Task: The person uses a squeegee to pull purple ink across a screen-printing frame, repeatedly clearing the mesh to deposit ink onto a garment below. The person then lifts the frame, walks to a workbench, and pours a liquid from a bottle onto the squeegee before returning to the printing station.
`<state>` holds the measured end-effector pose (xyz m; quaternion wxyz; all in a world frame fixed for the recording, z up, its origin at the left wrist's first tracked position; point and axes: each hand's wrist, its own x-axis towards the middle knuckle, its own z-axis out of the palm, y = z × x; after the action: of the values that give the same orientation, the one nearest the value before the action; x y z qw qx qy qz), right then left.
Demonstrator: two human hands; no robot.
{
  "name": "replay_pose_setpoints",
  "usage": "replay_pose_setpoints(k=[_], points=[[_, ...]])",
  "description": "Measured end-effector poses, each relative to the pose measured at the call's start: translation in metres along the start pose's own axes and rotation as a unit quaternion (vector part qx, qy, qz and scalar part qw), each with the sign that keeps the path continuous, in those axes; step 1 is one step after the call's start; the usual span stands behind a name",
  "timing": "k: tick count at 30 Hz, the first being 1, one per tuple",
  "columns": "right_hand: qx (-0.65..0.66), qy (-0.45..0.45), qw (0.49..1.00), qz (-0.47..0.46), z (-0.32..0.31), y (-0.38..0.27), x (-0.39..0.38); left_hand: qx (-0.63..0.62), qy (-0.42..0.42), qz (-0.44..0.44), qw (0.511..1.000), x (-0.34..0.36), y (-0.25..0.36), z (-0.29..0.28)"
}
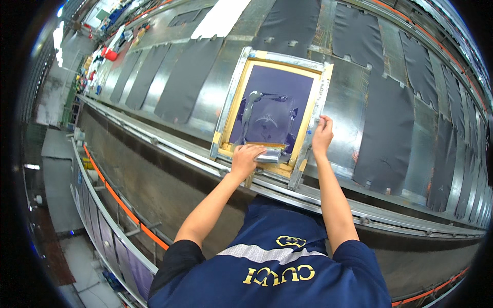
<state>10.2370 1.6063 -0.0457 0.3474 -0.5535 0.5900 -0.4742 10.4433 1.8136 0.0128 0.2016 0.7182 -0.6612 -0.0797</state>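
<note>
A screen printing frame (223,119) with metal sides and yellow tape along its inner edges lies on the long table in front of me. Its dark purple mesh (275,82) carries streaks of dark, glossy ink (250,108) and a faint pale curved mark. My left hand (247,160) is closed around a squeegee (269,155) with a silvery grip, at the near end of the mesh. At the frame's right side, my right hand (323,134) has its fingers curled against the metal edge. The frame hides what lies under it.
Dark fabric panels (384,131) lie in rows on the shiny metal table (343,120). A white sheet (220,18) is at the far side. Metal rails (395,220) run along the near edge, and a red container (109,54) stands far left.
</note>
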Motion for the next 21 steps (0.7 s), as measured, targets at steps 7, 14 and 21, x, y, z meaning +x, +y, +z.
replay_pose_setpoints(k=[7,14,21], points=[[-0.032,-0.033,0.998,0.051,0.079,-0.016,-0.024,-0.011,-0.016,0.000,1.000,-0.025,-0.086,-0.035],[-0.067,-0.026,0.994,0.086,0.087,-0.012,-0.024,0.061,-0.026,0.094,0.993,-0.026,-0.118,-0.025],[-0.095,-0.035,0.991,0.088,0.086,-0.019,-0.023,-0.047,-0.019,-0.032,0.998,0.161,-0.139,-0.033]])
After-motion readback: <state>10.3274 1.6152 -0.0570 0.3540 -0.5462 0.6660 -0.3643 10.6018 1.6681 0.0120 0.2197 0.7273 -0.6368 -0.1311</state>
